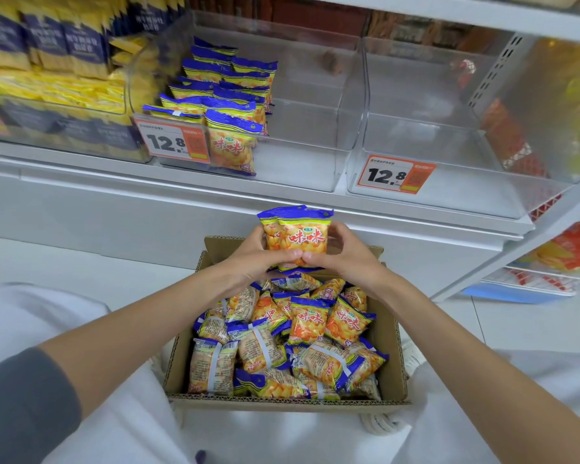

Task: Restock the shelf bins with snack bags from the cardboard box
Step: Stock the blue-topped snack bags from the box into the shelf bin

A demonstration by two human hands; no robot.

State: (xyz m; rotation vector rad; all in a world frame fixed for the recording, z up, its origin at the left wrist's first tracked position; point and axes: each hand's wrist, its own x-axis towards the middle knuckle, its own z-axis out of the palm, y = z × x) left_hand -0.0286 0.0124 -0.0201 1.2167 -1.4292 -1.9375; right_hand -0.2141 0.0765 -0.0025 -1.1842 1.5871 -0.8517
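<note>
Snack bags (297,234), gripped upright by our left hand (248,262) and right hand (347,259), likely squared for shelving. Half-filled bin (308,145) sits at eleven o'clock.

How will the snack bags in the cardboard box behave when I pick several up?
Probably light: the left hand and right hand pinch a small stack aloft. Likely puffy and crushable; the snack bags in the cardboard box look pillowy. Their glossy film may slip.

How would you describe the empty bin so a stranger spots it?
On the white shelf above the cardboard box sits a row of clear bins. Take the right-hand bin with the 12.8 tag. Unlike its left neighbour, it holds no snack bags.
</note>
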